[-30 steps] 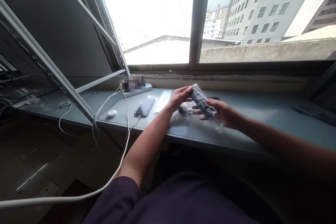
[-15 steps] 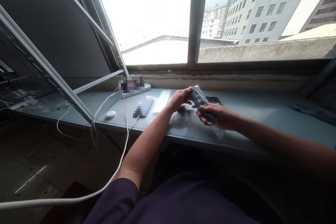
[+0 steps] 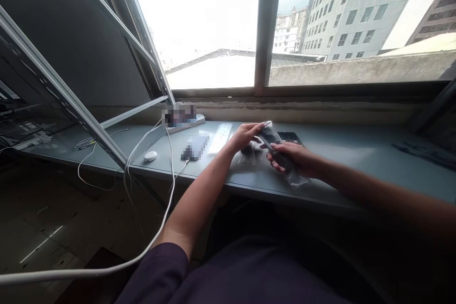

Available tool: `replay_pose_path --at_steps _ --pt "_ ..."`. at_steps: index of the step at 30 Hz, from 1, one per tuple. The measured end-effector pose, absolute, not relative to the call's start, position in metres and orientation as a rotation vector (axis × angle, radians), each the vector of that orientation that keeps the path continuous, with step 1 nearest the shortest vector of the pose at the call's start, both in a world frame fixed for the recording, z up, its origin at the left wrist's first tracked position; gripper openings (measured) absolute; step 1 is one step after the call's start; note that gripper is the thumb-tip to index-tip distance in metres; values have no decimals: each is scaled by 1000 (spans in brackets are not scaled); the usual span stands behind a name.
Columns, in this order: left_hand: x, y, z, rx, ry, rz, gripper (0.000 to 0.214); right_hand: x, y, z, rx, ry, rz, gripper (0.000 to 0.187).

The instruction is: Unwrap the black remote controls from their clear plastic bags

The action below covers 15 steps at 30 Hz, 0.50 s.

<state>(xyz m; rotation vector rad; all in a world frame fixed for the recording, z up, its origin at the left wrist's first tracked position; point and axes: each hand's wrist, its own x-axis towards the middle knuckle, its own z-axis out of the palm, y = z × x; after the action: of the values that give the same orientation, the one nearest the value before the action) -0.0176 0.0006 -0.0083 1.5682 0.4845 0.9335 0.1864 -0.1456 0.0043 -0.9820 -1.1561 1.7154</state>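
A long black device in a clear plastic bag [image 3: 272, 141] is held between both my hands just above the grey ledge [image 3: 338, 152]. My right hand [image 3: 297, 159] is wrapped round its lower half. My left hand [image 3: 245, 134] pinches the bag's upper end. A second small clear bag with a dark part [image 3: 247, 152] lies on the ledge under my left hand. A black flat device with keys [image 3: 290, 137] lies just behind my hands.
A white power strip [image 3: 183, 121], a flat clear packet [image 3: 220, 137], a small dark object [image 3: 194, 148] and a white round puck [image 3: 150, 155] with cables lie on the ledge's left part. Slanted metal shelf rails [image 3: 64, 90] stand at the left. A window runs behind.
Both hands have lowered the bagged device closer to the ledge, and my right hand's fingers have closed round it. The black keyed device behind has come into view.
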Motion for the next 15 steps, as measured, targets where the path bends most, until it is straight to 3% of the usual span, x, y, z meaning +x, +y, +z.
replay_pose_path --at_steps 10,15 --pt "-19 -9 0 1606 581 1024 75 185 -149 10 -909 -1124 1736 21" --pt "-18 -16 2 1592 556 947 66 185 -152 12 -929 -1142 1731 22"
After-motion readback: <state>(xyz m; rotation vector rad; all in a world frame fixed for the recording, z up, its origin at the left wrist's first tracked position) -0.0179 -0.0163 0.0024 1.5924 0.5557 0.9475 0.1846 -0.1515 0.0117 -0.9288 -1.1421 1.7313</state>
